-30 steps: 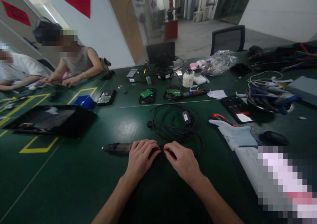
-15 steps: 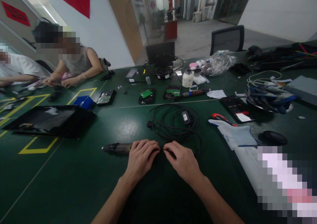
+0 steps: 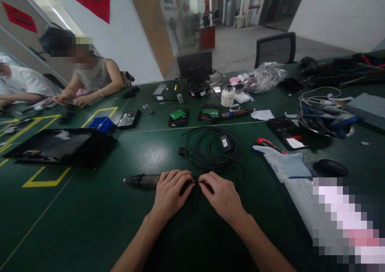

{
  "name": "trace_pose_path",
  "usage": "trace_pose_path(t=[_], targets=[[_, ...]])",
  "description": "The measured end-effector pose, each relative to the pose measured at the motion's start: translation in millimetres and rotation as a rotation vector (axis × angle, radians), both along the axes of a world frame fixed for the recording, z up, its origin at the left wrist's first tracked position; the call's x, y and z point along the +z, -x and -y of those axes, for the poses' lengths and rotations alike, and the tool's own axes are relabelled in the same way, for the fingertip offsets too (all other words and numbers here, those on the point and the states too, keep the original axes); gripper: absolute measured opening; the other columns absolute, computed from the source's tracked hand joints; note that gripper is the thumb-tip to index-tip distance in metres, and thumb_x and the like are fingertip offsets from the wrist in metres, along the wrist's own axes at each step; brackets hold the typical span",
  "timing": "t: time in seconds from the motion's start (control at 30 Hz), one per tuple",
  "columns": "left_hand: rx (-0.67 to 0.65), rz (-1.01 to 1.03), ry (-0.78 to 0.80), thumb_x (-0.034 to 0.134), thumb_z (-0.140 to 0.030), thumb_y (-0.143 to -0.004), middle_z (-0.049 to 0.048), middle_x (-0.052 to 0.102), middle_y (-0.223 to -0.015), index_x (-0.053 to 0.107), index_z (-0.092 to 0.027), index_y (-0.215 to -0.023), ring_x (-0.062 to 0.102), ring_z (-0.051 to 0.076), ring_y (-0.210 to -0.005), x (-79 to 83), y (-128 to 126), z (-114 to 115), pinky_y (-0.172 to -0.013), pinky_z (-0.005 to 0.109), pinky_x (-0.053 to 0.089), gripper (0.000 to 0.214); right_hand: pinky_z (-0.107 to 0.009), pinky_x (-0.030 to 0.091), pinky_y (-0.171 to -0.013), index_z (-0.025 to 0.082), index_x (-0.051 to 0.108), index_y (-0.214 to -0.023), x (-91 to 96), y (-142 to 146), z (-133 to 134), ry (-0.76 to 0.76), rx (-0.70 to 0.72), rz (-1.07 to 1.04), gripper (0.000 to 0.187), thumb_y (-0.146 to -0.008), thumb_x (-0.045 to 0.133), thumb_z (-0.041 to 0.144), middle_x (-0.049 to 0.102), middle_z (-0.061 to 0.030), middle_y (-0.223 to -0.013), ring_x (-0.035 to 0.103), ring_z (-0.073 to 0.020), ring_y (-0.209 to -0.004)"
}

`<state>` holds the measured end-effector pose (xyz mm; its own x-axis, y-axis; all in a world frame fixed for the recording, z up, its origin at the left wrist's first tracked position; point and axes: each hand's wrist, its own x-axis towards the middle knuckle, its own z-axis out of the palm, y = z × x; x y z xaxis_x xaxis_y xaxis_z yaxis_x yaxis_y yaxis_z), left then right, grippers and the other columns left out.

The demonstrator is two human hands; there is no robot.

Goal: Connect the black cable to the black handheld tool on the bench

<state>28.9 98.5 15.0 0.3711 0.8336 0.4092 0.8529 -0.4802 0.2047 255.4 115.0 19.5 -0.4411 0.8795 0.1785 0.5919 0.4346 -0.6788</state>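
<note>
My left hand (image 3: 174, 190) is closed round the rear of an electric screwdriver (image 3: 142, 180), which lies along the green table with its bit pointing left. My right hand (image 3: 221, 192) pinches the dark end of a cable close against the tool's rear end. Between my fingertips a small connector (image 3: 195, 180) shows; whether it is fully seated I cannot tell. The black cable (image 3: 204, 156) lies coiled just beyond my hands, with a small box bearing a white label (image 3: 226, 142) and a plug (image 3: 181, 151).
Hard drives (image 3: 178, 116) and a second screwdriver (image 3: 237, 113) lie beyond the coil. To the left stand a black tray (image 3: 57, 144) and a blue bin (image 3: 102, 124). A phone (image 3: 287, 131), gloves (image 3: 285, 164) and a mouse (image 3: 332, 167) are on the right. Co-workers sit at far left.
My hands stay almost where they were. A little more of the connector shows between my fingertips.
</note>
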Motion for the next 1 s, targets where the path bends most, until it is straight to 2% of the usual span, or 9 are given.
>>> trace_pose_path(t=[0.1,0.27,0.43,0.63,0.8,1.0], targets=[[-0.033,-0.013,0.004,0.065,-0.027,-0.101,0.0042,0.075,-0.129,0.071,-0.028,-0.123,0.067,0.028,-0.116,0.4,0.0,0.0,-0.093,0.045,0.047,0.023,-0.028,0.052,-0.077,0.028,0.069,-0.113,0.5,-0.2,0.1,0.000,0.000,0.001,0.016,-0.106,0.056,0.023,0.072,-0.0024,-0.107,0.071,-0.0177,-0.090],[0.007,-0.010,-0.019,0.064,-0.028,-0.103,0.0026,0.078,-0.122,0.072,-0.027,-0.116,0.068,0.026,-0.112,-0.4,-0.1,-0.4,-0.092,0.044,0.046,0.015,-0.028,0.052,-0.080,0.028,0.069,-0.113,0.6,0.1,0.6,0.002,-0.007,-0.011,0.016,-0.105,0.056,0.022,0.072,-0.0021,-0.107,0.071,-0.0179,-0.092],[-0.036,-0.010,0.013,0.061,-0.021,-0.103,0.0024,0.076,-0.126,0.071,-0.029,-0.122,0.067,0.027,-0.116,0.5,0.7,-0.1,-0.093,0.045,0.046,0.024,-0.028,0.051,-0.077,0.028,0.068,-0.113,-0.3,0.3,0.8,0.001,-0.001,0.002,0.016,-0.106,0.055,0.023,0.072,-0.0022,-0.107,0.071,-0.0180,-0.090],[0.012,0.010,-0.008,0.065,-0.029,-0.103,0.0029,0.078,-0.120,0.072,-0.026,-0.115,0.068,0.026,-0.111,-1.2,-0.1,-0.6,-0.091,0.043,0.045,0.014,-0.029,0.052,-0.080,0.027,0.068,-0.114,0.2,-0.5,0.2,-0.001,-0.001,-0.024,0.017,-0.105,0.055,0.021,0.072,-0.0023,-0.107,0.071,-0.0177,-0.091],[-0.029,0.000,0.011,0.065,-0.022,-0.101,0.0018,0.077,-0.124,0.072,-0.028,-0.120,0.067,0.026,-0.115,0.1,0.3,-0.3,-0.093,0.043,0.045,0.021,-0.028,0.051,-0.080,0.027,0.068,-0.114,-2.3,0.2,0.5,0.004,-0.008,-0.012,0.016,-0.105,0.056,0.022,0.072,-0.0017,-0.106,0.071,-0.0176,-0.091],[0.003,0.002,-0.010,0.067,-0.029,-0.102,0.0014,0.078,-0.121,0.072,-0.027,-0.115,0.068,0.025,-0.112,-0.4,0.4,-0.4,-0.092,0.042,0.045,0.014,-0.028,0.050,-0.079,0.028,0.067,-0.114,-3.8,0.6,0.6,0.021,-0.014,-0.033,0.015,-0.106,0.056,0.022,0.072,-0.0011,-0.108,0.070,-0.0175,-0.091]])
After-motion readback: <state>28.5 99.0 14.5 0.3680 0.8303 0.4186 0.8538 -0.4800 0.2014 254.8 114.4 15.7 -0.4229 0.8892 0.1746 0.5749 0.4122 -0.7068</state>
